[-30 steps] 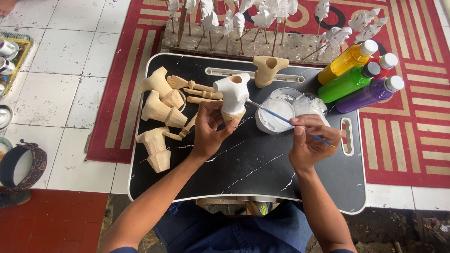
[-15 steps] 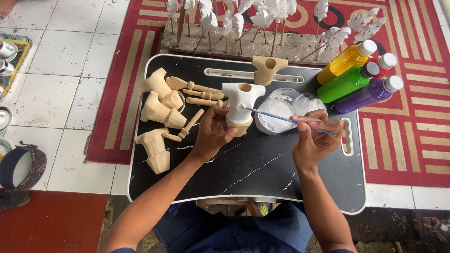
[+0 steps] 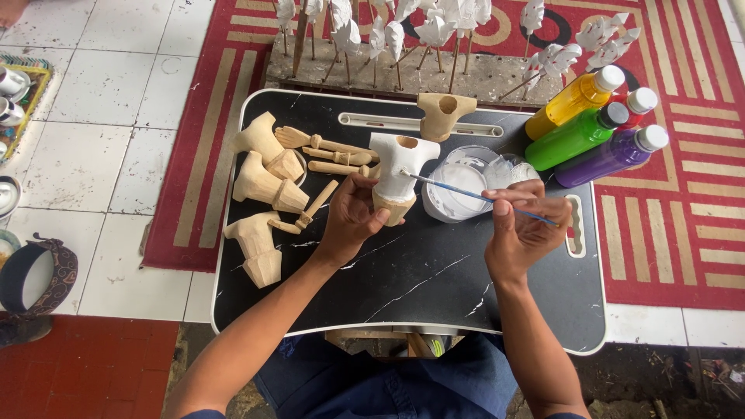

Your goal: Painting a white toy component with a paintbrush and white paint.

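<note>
Head view, hands
Left hand (image 3: 351, 219): grip clamped round the lower part of a white-painted wooden torso (image 3: 397, 172), fingers curled at its base, thumb on the near side.
White-painted wooden torso: held upright over the worktop (image 3: 434, 287), hollow neck opening upward, unpainted wood showing at its bottom edge; it stands just left of the paint cup (image 3: 464, 185).
Right hand (image 3: 521, 225): grip pinched together on a thin blue-handled brush (image 3: 481, 198), which slants up to the left.
Brush tip: touching the shoulder of the torso.

Head view, worktop
Worktop: black, marble-patterned lap tray with a pale rim and a handle slot at its right side, resting over the person's lap.
Paint cup: clear plastic, smeared with white paint, between the torso and the right hand.
Unpainted wooden bodies (image 3: 265, 194): several flared pieces, grouped at the left edge of the tray.
Wooden arm pieces (image 3: 324, 147): slim jointed sticks, lying between those bodies and the held torso.
Bare wooden torso (image 3: 445, 114): unpainted, at the far edge of the tray.
Paint bottles (image 3: 594, 128): yellow, green, red and purple, white caps, lying side by side at the far right corner.

Head view, surroundings
Drying rack (image 3: 434, 74): a block beyond the tray with white-painted pieces standing on sticks.
Rug (image 3: 683, 194): red with cream stripes, under the tray and rack.
Floor (image 3: 101, 140): white tiles to the left.
</note>
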